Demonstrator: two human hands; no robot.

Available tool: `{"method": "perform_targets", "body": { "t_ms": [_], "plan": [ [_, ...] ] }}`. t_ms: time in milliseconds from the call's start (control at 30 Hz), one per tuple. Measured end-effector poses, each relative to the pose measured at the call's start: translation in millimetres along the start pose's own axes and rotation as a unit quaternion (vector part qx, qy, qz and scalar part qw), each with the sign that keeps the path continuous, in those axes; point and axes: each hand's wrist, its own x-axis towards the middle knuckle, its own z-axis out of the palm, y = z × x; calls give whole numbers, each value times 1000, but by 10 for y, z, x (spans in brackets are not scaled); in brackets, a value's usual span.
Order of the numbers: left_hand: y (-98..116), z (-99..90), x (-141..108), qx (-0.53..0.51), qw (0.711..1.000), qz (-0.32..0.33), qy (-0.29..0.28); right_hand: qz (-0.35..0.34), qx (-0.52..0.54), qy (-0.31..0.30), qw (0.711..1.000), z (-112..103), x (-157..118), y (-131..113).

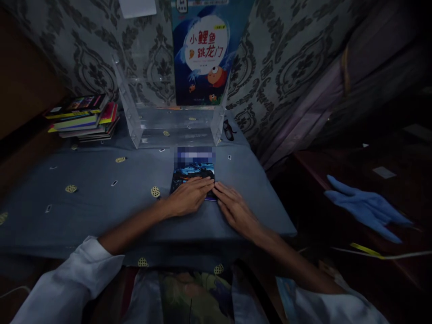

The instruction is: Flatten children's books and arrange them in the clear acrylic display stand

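Observation:
A dark blue book (194,171) lies flat on the blue-grey tablecloth (135,216), its upper part blurred by pixels. My left hand (192,195) rests flat across the lower part of its cover, fingers stretched to the right. At the book's lower right edge, my right hand (236,209) lies with its fingers extended, the fingertips close to those of my left hand. Neither hand is wrapped round anything. Behind the book stands a clear acrylic rack (133,121), with a blue picture book (205,85) upright at its back.
Stacked books (84,119) sit at the back left. Dark glasses (228,130) lie right of the rack. A patterned wall rises behind the table, with a curtain (303,108) to the right. A blue glove (367,204) rests on a dark red surface (313,168) at the right.

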Motion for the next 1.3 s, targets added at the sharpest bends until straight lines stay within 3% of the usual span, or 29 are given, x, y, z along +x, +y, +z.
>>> {"method": "perform_targets", "body": {
  "t_ms": [300, 567, 867, 1300],
  "plan": [
    [23, -9, -188, -5, 1000, 5, -17, -24, -43, 38, 998, 35, 14, 0],
    [-50, -3, -114, 14, 1000, -8, -12, -26, -58, 38, 997, 51, 154, 134],
    [-155, 83, -12, 25, 999, -23, 31, -17, -51, 35, 998, 45, 286, 221],
    [-198, 62, -190, 53, 998, -19, 35, -23, -45, 41, 998, 58, 279, 215]
  ]
}}
